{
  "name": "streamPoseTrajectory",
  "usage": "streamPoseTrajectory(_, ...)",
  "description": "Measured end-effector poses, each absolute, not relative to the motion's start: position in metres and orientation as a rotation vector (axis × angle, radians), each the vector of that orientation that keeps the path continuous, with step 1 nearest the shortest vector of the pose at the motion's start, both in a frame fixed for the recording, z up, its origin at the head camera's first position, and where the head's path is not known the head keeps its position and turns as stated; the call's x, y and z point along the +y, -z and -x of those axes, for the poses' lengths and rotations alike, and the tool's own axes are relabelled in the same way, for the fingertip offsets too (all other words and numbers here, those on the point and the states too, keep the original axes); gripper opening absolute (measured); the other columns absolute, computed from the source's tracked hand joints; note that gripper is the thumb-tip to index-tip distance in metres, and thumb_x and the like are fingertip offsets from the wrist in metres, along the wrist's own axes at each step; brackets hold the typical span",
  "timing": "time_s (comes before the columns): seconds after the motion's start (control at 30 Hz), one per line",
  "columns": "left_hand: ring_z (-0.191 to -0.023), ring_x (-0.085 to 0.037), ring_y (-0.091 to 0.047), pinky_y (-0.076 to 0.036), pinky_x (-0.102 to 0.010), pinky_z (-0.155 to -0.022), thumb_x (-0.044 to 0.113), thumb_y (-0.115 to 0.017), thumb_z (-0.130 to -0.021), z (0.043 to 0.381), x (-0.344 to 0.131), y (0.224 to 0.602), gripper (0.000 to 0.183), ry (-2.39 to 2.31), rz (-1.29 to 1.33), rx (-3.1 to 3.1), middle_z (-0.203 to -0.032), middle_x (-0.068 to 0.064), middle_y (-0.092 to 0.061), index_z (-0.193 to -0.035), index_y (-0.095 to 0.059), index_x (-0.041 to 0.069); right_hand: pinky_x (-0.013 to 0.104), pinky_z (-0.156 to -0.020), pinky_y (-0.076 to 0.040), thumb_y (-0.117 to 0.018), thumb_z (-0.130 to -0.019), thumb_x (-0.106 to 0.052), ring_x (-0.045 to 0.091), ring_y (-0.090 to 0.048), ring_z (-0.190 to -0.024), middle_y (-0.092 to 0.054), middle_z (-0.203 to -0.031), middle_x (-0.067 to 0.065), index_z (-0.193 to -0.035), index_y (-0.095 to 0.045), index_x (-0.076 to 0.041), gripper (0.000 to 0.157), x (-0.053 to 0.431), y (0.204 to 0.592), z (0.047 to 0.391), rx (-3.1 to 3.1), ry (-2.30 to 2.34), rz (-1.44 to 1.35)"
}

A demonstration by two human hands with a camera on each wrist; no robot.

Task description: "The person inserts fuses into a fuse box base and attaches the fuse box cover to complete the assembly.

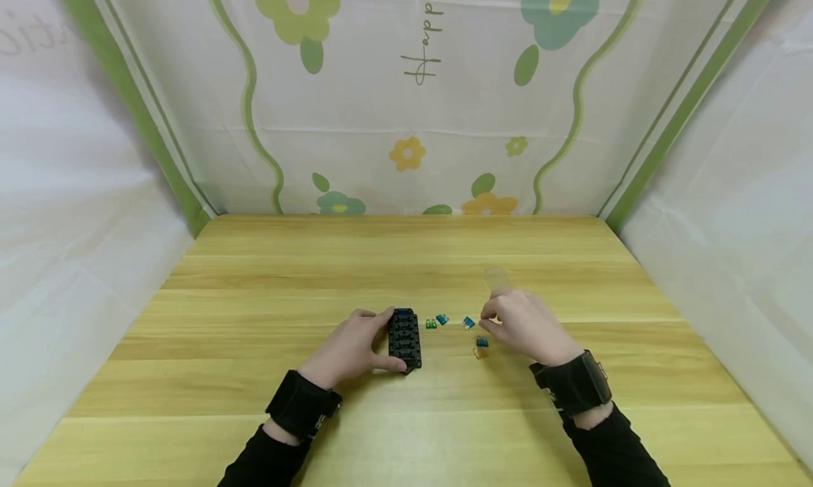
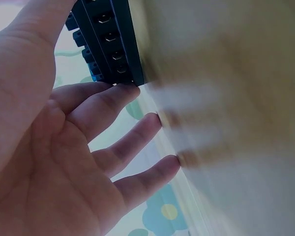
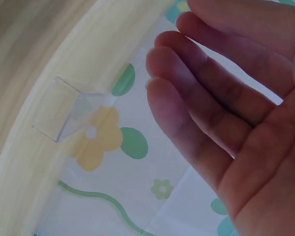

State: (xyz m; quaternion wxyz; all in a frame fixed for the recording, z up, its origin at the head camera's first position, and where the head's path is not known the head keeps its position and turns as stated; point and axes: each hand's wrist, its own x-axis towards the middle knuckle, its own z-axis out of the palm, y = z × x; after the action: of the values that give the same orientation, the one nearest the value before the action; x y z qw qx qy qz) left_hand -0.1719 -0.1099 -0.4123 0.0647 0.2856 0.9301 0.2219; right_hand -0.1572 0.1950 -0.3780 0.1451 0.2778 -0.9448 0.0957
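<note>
My left hand (image 1: 349, 346) grips a black fuse block (image 1: 404, 339) on the wooden table, thumb at its near end and fingers at its far end. In the left wrist view the block (image 2: 113, 42) shows a row of slots, and two fingers are spread apart from it. My right hand (image 1: 524, 325) hovers low beside the small blade fuses, fingertips close to a blue fuse (image 1: 468, 322). Its fingers look relaxed and slightly bent in the right wrist view, with nothing visible between them. Also lying there are a green fuse (image 1: 431, 324), another blue fuse (image 1: 442, 319) and an orange fuse (image 1: 480, 353).
A clear plastic cover (image 1: 497, 278) lies just beyond my right hand. One more blue fuse (image 1: 482, 341) sits near the orange one. A flowered cloth (image 1: 356, 106) hangs along the table's back edge, with white cloth at both sides.
</note>
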Motion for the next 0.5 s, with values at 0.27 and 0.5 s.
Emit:
streamPoseTrajectory(0.27,-0.126,-0.033,-0.041,-0.039,-0.043,-0.098,0.063,-0.071,-0.071,0.1734,-0.1112,0.4123,0.101,-0.677,-0.856,2.811,-0.136,-0.019,-0.045,-0.149,-0.034,0.011,0.018,-0.050,-0.038,-0.068,-0.084,-0.010,0.002,-0.045,-0.060,-0.057,-0.074,-0.010,-0.071,-0.070,-0.020,0.017,0.1922,0.3784,0.1593,-2.781,-0.268,-0.854)
streamPoseTrajectory(0.5,-0.126,-0.033,-0.041,-0.039,-0.043,-0.098,0.063,-0.070,-0.071,0.1726,-0.1103,0.4120,0.100,-0.666,-0.853,2.807,-0.136,-0.020,-0.045,-0.149,-0.035,0.012,0.017,-0.051,-0.039,-0.071,-0.082,-0.011,0.003,-0.046,-0.063,-0.054,-0.072,-0.010,-0.069,-0.069,-0.018,0.015,0.1894,0.3820,0.1565,-2.802,-0.261,-0.832)
